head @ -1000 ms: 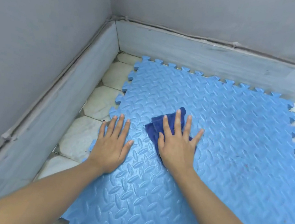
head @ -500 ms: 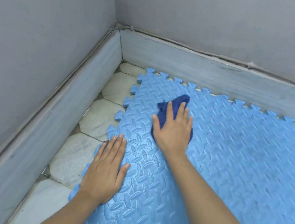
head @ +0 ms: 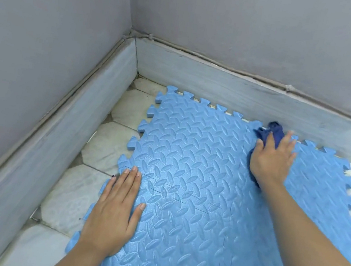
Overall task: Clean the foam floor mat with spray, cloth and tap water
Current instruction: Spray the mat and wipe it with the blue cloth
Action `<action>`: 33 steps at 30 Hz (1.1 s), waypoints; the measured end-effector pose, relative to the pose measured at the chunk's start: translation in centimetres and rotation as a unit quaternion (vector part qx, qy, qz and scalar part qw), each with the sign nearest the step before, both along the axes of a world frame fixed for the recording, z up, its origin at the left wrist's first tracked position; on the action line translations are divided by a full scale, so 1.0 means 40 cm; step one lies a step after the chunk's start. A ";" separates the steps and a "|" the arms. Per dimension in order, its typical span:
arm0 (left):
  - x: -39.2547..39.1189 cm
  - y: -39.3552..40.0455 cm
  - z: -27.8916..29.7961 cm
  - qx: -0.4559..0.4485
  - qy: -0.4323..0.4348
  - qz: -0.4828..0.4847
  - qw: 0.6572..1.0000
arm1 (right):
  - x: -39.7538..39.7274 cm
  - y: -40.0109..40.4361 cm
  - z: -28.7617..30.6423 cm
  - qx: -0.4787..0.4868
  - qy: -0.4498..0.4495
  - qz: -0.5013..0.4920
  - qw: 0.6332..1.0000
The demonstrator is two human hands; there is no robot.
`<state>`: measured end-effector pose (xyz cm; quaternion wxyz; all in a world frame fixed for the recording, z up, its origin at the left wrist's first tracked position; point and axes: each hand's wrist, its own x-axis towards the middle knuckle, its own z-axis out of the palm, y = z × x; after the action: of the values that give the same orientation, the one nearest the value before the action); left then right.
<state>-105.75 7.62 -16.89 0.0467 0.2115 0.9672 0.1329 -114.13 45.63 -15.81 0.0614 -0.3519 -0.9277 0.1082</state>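
Now wiping: right hand (head: 271, 161) presses dark cloth (head: 276, 133) flat at foam mat's (head: 186, 179) far edge, left hand (head: 114, 210) splayed on its near-left edge (bracing); overlap strokes, even pressure advisable

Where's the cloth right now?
In the head view the dark blue cloth is upper right, under the right hand, at the foam mat's far edge by the baseboard.

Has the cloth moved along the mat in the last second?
Yes. The right hand has pushed the cloth away from the person, to the mat's far edge by the skirting board.
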 end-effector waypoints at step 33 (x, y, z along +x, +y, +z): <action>-0.001 0.006 0.010 0.002 -0.004 -0.001 1.000 | 0.010 -0.510 -0.003 0.000 -0.026 0.350 0.936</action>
<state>-105.78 7.84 -16.51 0.0504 0.2124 0.9664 0.1357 -113.72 25.23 -15.93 -0.0046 -0.0079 -0.9934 0.1140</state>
